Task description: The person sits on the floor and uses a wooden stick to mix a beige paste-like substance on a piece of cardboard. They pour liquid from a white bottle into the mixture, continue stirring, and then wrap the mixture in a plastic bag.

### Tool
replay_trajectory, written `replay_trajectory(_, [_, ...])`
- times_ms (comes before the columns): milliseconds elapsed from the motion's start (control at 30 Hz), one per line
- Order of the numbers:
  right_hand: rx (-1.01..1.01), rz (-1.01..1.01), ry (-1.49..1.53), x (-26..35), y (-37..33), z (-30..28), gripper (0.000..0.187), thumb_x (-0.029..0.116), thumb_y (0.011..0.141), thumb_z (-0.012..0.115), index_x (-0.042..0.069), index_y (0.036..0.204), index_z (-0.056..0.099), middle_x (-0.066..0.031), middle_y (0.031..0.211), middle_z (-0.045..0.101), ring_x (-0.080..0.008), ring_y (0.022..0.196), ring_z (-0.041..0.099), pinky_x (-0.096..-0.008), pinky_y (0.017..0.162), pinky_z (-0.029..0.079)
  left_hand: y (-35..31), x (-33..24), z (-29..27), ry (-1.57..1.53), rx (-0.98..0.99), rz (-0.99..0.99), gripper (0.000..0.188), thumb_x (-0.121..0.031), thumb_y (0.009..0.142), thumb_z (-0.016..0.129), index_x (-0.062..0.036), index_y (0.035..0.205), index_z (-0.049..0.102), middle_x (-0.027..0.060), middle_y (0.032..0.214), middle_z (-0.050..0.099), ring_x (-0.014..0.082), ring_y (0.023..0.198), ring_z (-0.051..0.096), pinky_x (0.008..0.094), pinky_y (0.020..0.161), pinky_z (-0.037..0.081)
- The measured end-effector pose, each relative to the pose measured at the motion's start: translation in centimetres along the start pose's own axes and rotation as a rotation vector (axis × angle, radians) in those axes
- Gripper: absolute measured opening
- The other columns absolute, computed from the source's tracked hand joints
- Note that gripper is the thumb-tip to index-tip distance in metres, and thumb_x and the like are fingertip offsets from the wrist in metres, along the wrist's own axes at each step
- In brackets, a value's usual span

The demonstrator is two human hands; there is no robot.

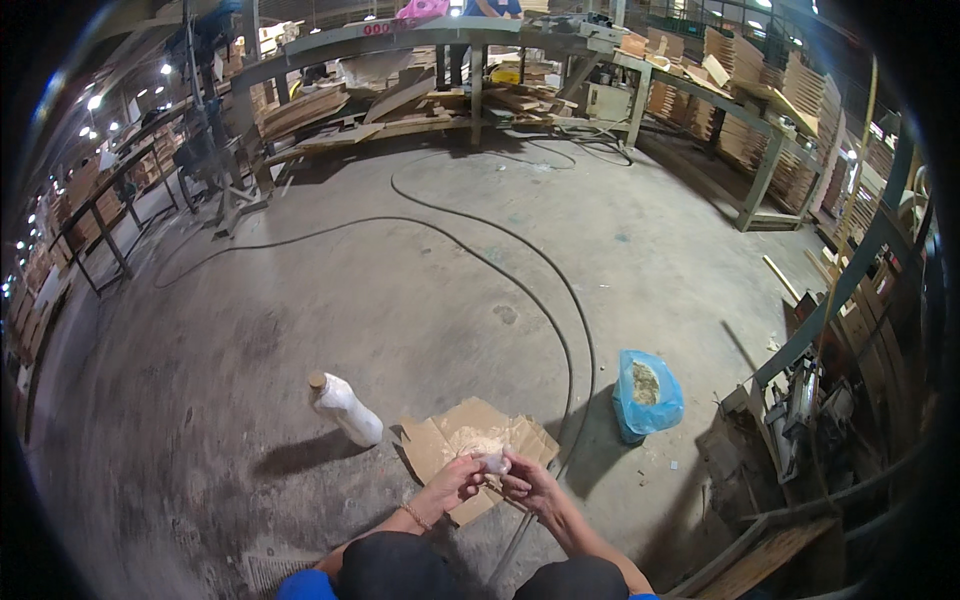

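Observation:
My left hand (461,480) and my right hand (530,482) meet over a flattened piece of brown cardboard (430,440) on the floor. Between their fingertips is a small, whitish, partly see-through object (494,463), perhaps a bit of plastic; its kind is unclear. Both hands have their fingers closed on it. Pale powder or fine shavings (478,438) lie heaped on the cardboard just beyond the fingers. Left of the cardboard, a white bottle (348,412) with a brown cap stands on the floor. To the right sits a blue plastic bag (650,412), open at the top, with sawdust-like material (645,384) inside.
A dark hose (545,262) loops across the concrete floor (330,300) and passes beside the cardboard. Metal frames and wood scraps (850,340) crowd the right side. Farther off, a long workbench (400,40) has boards stacked beneath, and a person (495,8) is behind it.

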State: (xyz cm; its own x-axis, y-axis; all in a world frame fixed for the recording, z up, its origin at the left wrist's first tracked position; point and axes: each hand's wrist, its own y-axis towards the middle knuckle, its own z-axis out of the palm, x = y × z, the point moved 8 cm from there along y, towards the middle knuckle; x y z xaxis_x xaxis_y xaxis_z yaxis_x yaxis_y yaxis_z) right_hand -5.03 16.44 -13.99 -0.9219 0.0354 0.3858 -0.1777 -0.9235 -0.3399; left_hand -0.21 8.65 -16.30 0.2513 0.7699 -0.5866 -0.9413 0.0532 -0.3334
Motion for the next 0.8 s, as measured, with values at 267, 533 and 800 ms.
replay_trajectory(267, [-0.121,-0.156,-0.175,3.0,-1.2,-0.5,0.028,0.033,0.093,0.053,0.013,0.073,0.053,0.0021,0.057,0.049,-0.0057,0.04,0.037,-0.0216,0.04,0.03,-1.0,-0.4,2.4,-0.136,0.059,0.025,0.036,-0.033,0.096,0.046,-0.0102,0.124,0.049,0.0038,0.111,0.059,0.0134,0.103,0.055,0.0267,0.077,0.046])
replay_trajectory(533, [0.02,-0.23,-0.959,5.0,-2.8,1.5,0.026,0.028,0.092,0.056,0.003,0.086,0.061,0.0007,0.074,0.057,-0.008,0.067,0.052,-0.0241,0.062,0.044,-1.0,-0.8,2.4,-0.231,-0.01,0.004,0.037,-0.03,0.095,0.049,-0.007,0.125,0.047,0.0061,0.115,0.057,0.0144,0.102,0.056,0.0283,0.082,0.047])
replay_trajectory(800, [0.086,-0.158,-0.477,3.3,-2.3,2.5,0.022,0.024,0.089,0.059,0.004,0.08,0.059,-0.0015,0.071,0.055,-0.0108,0.061,0.05,-0.0249,0.055,0.04,-2.4,-2.1,5.5,-0.421,0.58,-0.025,0.026,-0.026,0.094,0.052,-0.0064,0.111,0.053,0.0037,0.101,0.061,0.0085,0.087,0.059,0.0219,0.07,0.05])
